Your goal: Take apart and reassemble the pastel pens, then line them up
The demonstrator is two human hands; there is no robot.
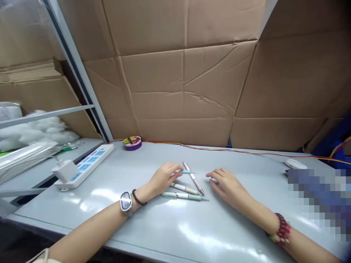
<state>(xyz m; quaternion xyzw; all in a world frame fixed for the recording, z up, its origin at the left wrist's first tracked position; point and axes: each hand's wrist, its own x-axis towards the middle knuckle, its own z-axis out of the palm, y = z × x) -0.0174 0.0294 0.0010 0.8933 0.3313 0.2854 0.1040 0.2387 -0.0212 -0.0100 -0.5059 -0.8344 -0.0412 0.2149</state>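
Observation:
Several pens lie on the grey table (153, 233) between my hands. My left hand (163, 177) rests over them with its fingertips pinched on a light blue pen (187, 171). A pink pen (193, 178) lies slanted beside it. Lower down lie a cream pen (185, 189) and a pale green pen (185, 196). My right hand (227, 184) rests palm down to their right, fingers curled over a small white piece (213, 180) I cannot make out. The left wrist wears a watch and a dark bead bracelet; the right wrist wears a red bead bracelet.
A white power strip (85, 166) with a plugged-in charger (65, 170) lies at the left. A purple tape roll (132, 143) sits at the back edge, with red and yellow wires (246, 151) along the cardboard wall. A white mouse (295, 164) lies at the right.

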